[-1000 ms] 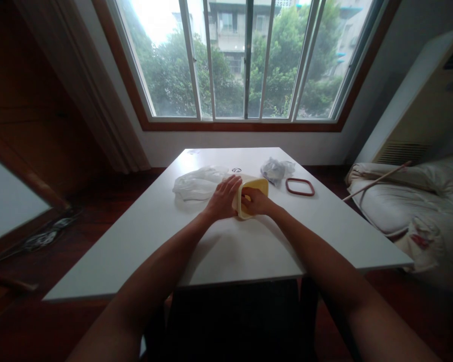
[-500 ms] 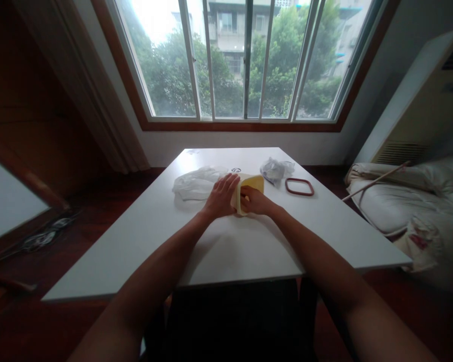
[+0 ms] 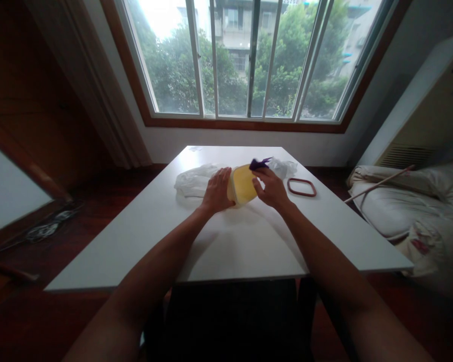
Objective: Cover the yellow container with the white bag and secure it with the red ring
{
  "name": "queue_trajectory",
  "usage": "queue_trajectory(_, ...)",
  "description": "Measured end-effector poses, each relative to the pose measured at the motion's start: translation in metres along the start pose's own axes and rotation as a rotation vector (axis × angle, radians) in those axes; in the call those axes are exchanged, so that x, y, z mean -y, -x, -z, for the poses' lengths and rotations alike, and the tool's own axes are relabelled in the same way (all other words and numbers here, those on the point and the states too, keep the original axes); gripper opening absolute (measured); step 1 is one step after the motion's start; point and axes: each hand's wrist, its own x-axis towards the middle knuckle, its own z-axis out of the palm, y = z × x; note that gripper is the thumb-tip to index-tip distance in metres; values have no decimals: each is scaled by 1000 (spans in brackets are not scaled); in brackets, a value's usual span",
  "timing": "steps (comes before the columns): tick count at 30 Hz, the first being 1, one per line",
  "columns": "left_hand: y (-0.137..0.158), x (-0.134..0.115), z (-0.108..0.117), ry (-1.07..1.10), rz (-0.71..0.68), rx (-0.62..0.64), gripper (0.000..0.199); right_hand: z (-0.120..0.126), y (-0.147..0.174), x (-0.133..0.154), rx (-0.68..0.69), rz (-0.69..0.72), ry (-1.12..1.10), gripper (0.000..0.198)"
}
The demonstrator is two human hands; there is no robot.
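A yellow, squarish, container-like object [image 3: 245, 185] with a pale rim along its left side is held tilted above the white table [image 3: 226, 251]. My left hand [image 3: 217, 193] grips its left side, fingers laid along the outside and the thumb low near the rim. At its upper right edge, my right hand [image 3: 270, 187] holds a small dark purple cloth-like piece [image 3: 259, 164] by the fingertips. The right thumb is apart, in front of the yellow surface. I cannot make out exactly what kind of object the yellow thing is.
Left of my hands lies a crumpled white plastic bag [image 3: 192, 181]. Behind my right hand is another clear plastic bag [image 3: 285, 167], with a reddish-brown rounded frame [image 3: 302, 187] to its right. A cushioned seat [image 3: 381, 203] with a stick on it stands right of the table.
My right hand has come out of the yellow object and up to its upper right edge, and the purple piece now shows. The yellow surface has turned more toward me.
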Motion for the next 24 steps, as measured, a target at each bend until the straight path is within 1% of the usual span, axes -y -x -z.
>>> queue_trajectory(1, 0, -1, 1, 0, -20, 7, 120, -3, 1, 2, 131, 19, 78, 37)
queue_trajectory(2, -1, -3, 2, -1, -38, 15, 118, -7, 1, 4, 233, 29, 149, 35)
queue_trajectory(3, -1, -4, 3, -1, -53, 22, 116, -11, 2, 5, 303, 31, 212, 33)
queue_trajectory(5, -2, -5, 5, 0, -79, 43, 113, -19, 2, 8, 369, 22, 314, 29)
queue_trajectory(8, -3, -7, 7, 9, -116, 80, 111, -25, 2, 13, 382, -14, 426, 27)
queue_trajectory(10, -4, -8, 7, 16, -137, 93, 110, -28, 3, 16, 405, -32, 460, 28)
queue_trajectory(14, -5, -9, 9, 36, -202, 104, 108, -38, 6, 14, 420, -58, 483, 37)
queue_trajectory(16, -5, -10, 9, 42, -221, 106, 108, -43, 6, 11, 422, -21, 496, 39)
queue_trajectory(20, -6, -11, 9, 56, -217, 106, 110, -50, 4, 7, 472, 107, 515, 34)
queue_trajectory(22, -6, -11, 9, 64, -227, 101, 110, -50, 2, 7, 474, 134, 511, 35)
queue_trajectory(24, -6, -11, 9, 65, -232, 98, 110, -49, 0, 7, 459, 133, 496, 37)
